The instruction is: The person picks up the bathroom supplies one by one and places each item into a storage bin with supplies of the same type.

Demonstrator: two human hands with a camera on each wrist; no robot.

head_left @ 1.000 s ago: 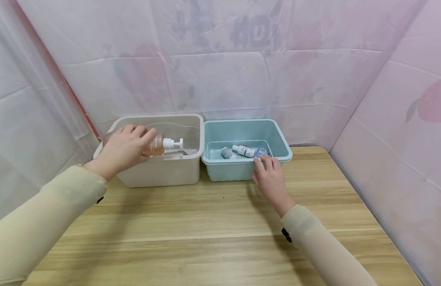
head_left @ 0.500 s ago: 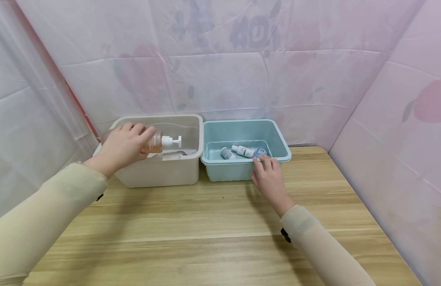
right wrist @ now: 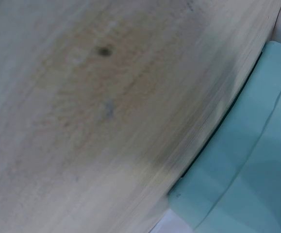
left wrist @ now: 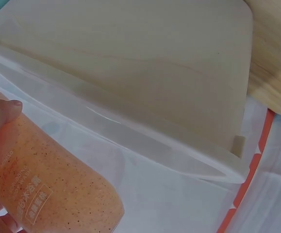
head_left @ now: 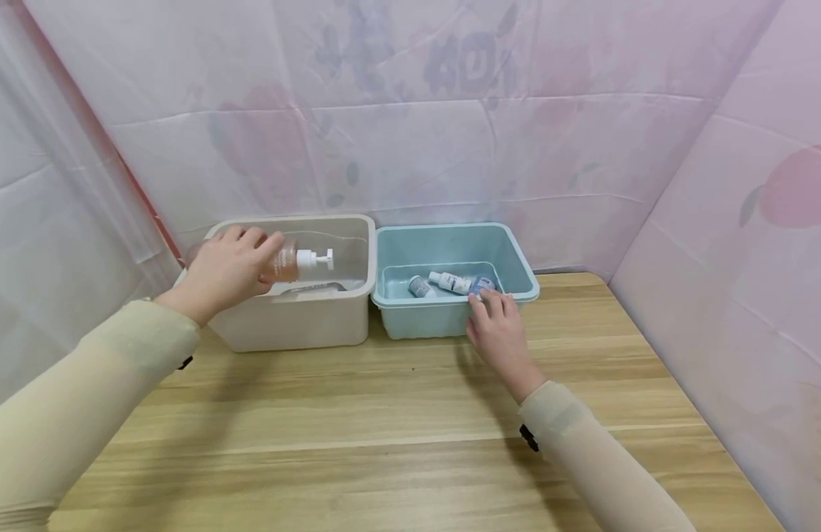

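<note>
pump bottle (head_left: 292, 263) slightly further left (left hand (head_left: 225, 272) gripping)

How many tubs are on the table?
2: the white tub on the left, where the left hand holds the pump bottle, and the blue tub right beside it.

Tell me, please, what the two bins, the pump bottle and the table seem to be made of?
The white bin and the blue bin look like smooth moulded plastic with rolled rims and a dull sheen. The pump bottle, gripped by the left hand, seems clear plastic: speckled orange liquid shows through it. The table shows wood grain in planks, perhaps laminate.
</note>
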